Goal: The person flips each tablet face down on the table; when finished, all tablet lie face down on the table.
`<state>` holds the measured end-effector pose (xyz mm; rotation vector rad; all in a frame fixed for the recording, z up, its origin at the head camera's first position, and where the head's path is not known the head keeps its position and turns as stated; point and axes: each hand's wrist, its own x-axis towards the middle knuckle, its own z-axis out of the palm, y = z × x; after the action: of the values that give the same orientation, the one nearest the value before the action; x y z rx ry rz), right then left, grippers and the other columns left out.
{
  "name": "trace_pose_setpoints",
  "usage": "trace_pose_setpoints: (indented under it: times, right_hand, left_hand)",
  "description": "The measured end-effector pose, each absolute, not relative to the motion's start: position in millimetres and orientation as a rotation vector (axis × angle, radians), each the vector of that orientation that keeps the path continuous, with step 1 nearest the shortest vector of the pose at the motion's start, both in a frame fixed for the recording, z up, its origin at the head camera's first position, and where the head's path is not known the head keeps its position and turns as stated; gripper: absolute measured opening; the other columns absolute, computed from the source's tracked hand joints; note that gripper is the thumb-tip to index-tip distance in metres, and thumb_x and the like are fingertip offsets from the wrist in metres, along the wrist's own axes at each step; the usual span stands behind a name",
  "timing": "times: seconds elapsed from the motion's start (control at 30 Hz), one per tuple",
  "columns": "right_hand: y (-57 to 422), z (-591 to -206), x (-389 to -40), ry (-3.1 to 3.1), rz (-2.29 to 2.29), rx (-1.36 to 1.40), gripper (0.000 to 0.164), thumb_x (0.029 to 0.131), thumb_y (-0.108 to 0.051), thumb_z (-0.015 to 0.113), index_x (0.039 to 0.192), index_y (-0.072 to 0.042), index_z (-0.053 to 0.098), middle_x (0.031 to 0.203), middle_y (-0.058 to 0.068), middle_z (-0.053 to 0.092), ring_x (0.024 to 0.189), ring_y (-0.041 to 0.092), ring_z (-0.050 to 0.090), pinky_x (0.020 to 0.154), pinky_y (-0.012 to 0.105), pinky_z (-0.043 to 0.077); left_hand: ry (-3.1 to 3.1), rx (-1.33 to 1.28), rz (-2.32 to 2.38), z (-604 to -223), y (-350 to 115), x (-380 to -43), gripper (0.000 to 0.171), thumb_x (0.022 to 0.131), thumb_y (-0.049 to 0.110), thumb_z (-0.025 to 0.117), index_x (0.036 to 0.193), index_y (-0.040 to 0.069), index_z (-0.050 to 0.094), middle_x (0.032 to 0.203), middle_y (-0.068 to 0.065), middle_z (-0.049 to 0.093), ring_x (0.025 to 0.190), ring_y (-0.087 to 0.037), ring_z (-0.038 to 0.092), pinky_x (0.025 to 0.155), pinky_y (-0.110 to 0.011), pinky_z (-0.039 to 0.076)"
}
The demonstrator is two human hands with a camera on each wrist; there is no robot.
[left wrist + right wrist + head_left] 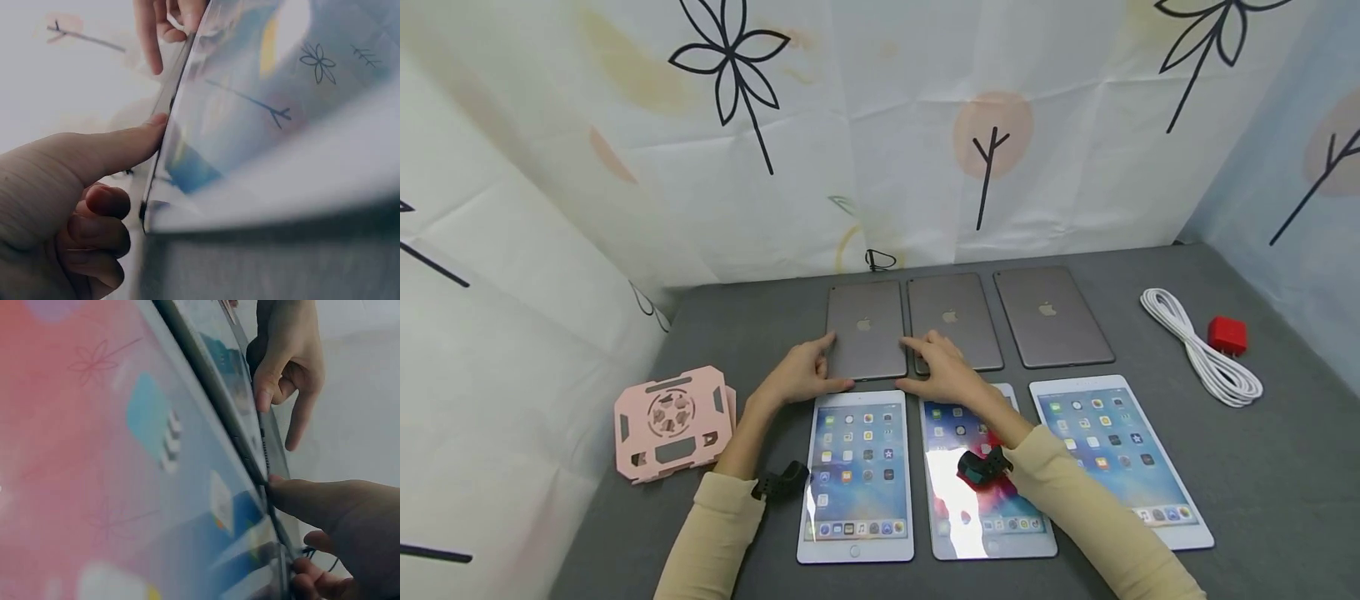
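Note:
Three grey tablets lie face down in a back row, each with an apple logo. Both hands are at the left one (867, 346). My left hand (797, 373) has its forefinger at that tablet's left edge and its thumb by the near left corner. Opposite, my right hand (946, 371) sets forefinger and thumb about the near right corner, its forefinger in the gap beside the middle grey tablet (962, 325). The remaining fingers are bent in on the left hand (56, 187). A white tablet (856, 546) with a lit screen lies just below the hands.
Two more lit white tablets, middle (951, 508) and right (1116, 458), lie in the front row; the right forearm crosses above them. Pink plates (673, 423) sit left. A coiled white cable (1202, 350) and a red plug (1227, 335) lie right, beyond the right grey tablet (1054, 321).

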<state>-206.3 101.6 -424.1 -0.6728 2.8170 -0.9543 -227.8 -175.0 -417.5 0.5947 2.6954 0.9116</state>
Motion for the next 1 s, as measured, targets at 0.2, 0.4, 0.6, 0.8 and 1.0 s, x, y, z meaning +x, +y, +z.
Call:
trace_pose_setpoints:
  times: [0.2,0.4,0.6,0.8,1.0]
  right_hand:
    - [131.2,-407.6,-195.1,2.745,-0.997,-0.687,0.071,0.091,-0.028,0.076,0.151,-0.003,0.047,0.121,0.023,0.056,0.106,0.033,0.051,0.081,0.039,0.041]
    - [174.3,-392.5,-186.3,2.809,-0.935,-0.698,0.065,0.09,-0.024,0.078,0.147,-0.004,0.053,0.122,0.024,0.057,0.11,0.037,0.055,0.08,0.04,0.047]
    - [220.0,-378.3,-173.2,2.862,-0.863,-0.702,0.059,0.091,-0.023,0.078,0.142,-0.004,0.058,0.12,0.024,0.057,0.107,0.038,0.054,0.082,0.05,0.051]
    - [268.1,-378.9,-165.4,2.922,-0.797,-0.67,0.057,0.089,-0.02,0.079,0.139,0.0,0.059,0.118,0.026,0.057,0.108,0.042,0.057,0.085,0.06,0.053]
    - [304.4,-385.6,-160.4,2.951,-0.72,-0.574,0.057,0.086,-0.018,0.081,0.136,0.001,0.061,0.118,0.029,0.058,0.105,0.045,0.06,0.082,0.062,0.055]
  left_hand:
    - [2.727,0.814,0.961,-409.2,-151.3,-220.5,0.092,0.085,0.027,0.084,0.156,-0.003,0.035,0.056,0.006,0.046,0.05,-0.005,0.039,0.053,-0.022,0.035]
    - [2.641,0.993,0.926,-403.2,-122.2,-206.6,0.087,0.086,0.031,0.083,0.156,0.001,0.039,0.065,0.005,0.056,0.055,-0.003,0.045,0.057,-0.02,0.038]
    - [2.595,1.067,0.913,-399.5,-95.8,-198.4,0.078,0.087,0.033,0.082,0.15,0.003,0.047,0.069,0.004,0.058,0.057,-0.003,0.046,0.056,-0.018,0.037]
    - [2.557,1.106,0.862,-396.6,-67.0,-199.8,0.08,0.086,0.035,0.083,0.151,0.006,0.046,0.076,0.0,0.063,0.056,-0.003,0.048,0.055,-0.017,0.038]
    - [2.535,1.123,0.817,-395.1,-38.9,-203.8,0.082,0.087,0.04,0.081,0.154,0.009,0.044,0.081,0.0,0.064,0.057,-0.004,0.045,0.056,-0.018,0.036]
